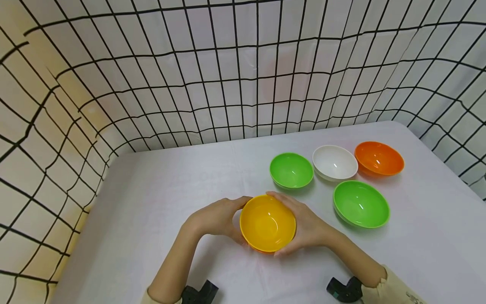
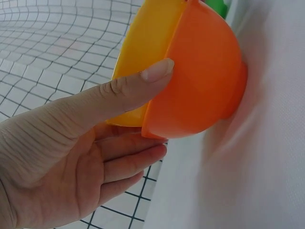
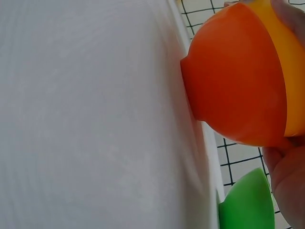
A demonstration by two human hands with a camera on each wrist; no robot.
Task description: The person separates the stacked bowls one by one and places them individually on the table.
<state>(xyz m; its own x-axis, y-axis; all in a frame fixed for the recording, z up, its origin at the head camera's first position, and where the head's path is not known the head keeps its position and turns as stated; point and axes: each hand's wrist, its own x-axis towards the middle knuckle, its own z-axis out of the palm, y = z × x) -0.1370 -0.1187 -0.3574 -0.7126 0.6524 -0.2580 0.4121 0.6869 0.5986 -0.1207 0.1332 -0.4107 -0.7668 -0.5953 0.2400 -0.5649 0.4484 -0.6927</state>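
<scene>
A yellow bowl (image 1: pixel 268 223) sits nested in an orange bowl (image 2: pixel 205 76), and the orange one stands on the white-covered table. My left hand (image 1: pixel 218 219) grips the yellow bowl from the left; in the left wrist view its thumb lies across the yellow side, with the tip at the orange rim. From the right, my right hand (image 1: pixel 309 223) holds the yellow bowl between thumb and fingers. Seen from above, the yellow bowl hides nearly all of the orange one. Part of the right hand falls outside the right wrist view.
Behind the nested pair stands a small green bowl (image 1: pixel 291 170), beside a white bowl (image 1: pixel 335 163) and another orange bowl (image 1: pixel 379 158). A larger green bowl (image 1: pixel 361 204) is to the right. Black-lined netting (image 1: pixel 247 80) rises around the table (image 1: pixel 152 185).
</scene>
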